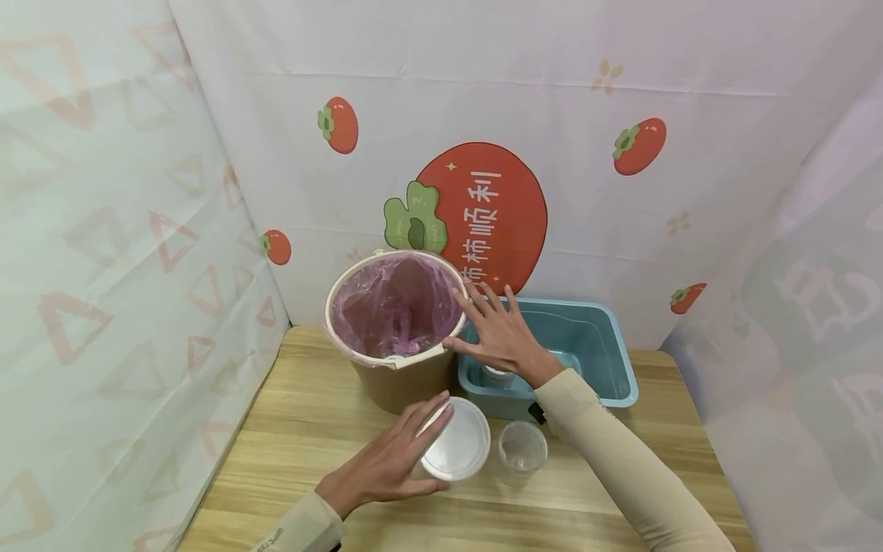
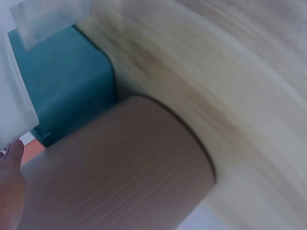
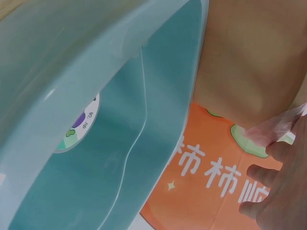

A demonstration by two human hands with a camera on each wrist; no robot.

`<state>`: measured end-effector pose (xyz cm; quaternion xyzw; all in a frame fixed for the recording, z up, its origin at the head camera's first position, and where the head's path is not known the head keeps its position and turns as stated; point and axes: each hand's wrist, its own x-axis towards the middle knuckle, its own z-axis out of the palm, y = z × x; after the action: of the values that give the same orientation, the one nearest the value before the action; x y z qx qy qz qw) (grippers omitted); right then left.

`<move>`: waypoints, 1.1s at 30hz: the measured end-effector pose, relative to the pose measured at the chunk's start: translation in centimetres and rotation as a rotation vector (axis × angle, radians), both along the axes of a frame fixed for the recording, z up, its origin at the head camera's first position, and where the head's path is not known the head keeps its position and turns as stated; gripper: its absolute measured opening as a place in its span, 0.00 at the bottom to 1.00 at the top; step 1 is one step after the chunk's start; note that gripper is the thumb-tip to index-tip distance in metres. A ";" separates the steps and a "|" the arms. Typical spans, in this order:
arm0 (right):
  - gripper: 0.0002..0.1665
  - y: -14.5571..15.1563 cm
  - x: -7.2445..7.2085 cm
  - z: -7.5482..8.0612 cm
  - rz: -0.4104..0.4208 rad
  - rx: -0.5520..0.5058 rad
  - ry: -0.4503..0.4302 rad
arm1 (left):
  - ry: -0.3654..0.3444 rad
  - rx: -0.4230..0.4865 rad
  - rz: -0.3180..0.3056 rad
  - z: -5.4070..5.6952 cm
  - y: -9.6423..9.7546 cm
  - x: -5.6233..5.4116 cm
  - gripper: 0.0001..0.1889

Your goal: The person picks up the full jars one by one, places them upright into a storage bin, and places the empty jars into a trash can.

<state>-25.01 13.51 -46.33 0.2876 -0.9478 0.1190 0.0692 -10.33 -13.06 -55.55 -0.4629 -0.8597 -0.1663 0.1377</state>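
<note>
My left hand point(image 1: 389, 460) grips a round white plastic tub point(image 1: 458, 441) above the table, thumb on the near side and fingers on the far side. In the left wrist view, part of this tub point(image 2: 14, 96) shows at the left edge, by the fingertips. My right hand point(image 1: 500, 337) is spread with nothing in it, at the right rim of a brown bin point(image 1: 400, 387) lined with a purple plastic bag point(image 1: 407, 307). Whether its fingers touch the rim I cannot tell. A clear plastic cup point(image 1: 523, 448) stands to the right of the tub.
A blue basin point(image 1: 617, 356) stands right of the bin, partly under my right forearm. Inside the basin is a round item with a printed label point(image 3: 81, 127). Behind stands a white cloth wall point(image 1: 572, 115) with persimmon prints; further cloth walls flank the wooden table point(image 1: 290, 445).
</note>
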 end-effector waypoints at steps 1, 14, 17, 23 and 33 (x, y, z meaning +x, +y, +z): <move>0.71 0.0 0.0 0.0 0.002 -0.002 0.004 | 0.005 0.001 -0.005 0.3 0.0 0.0 0.61; 0.73 0.1 0.0 0.0 0.004 -0.001 -0.007 | 0.047 0.043 -0.036 4.1 0.0 -0.3 0.63; 0.73 0.1 0.0 0.0 0.003 0.002 -0.010 | 0.048 0.055 -0.040 4.9 0.0 -0.4 0.63; 0.72 0.1 -0.1 0.0 0.002 0.009 -0.011 | 0.032 0.098 -0.055 6.6 0.0 -0.4 0.63; 0.71 0.1 0.0 0.1 -0.006 0.018 -0.023 | 0.059 0.127 -0.049 9.0 -0.1 -0.9 0.64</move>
<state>-25.04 13.57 -46.26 0.2838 -0.9505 0.1136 0.0559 -11.22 -13.18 -46.55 -0.4789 -0.8314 -0.2102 0.1880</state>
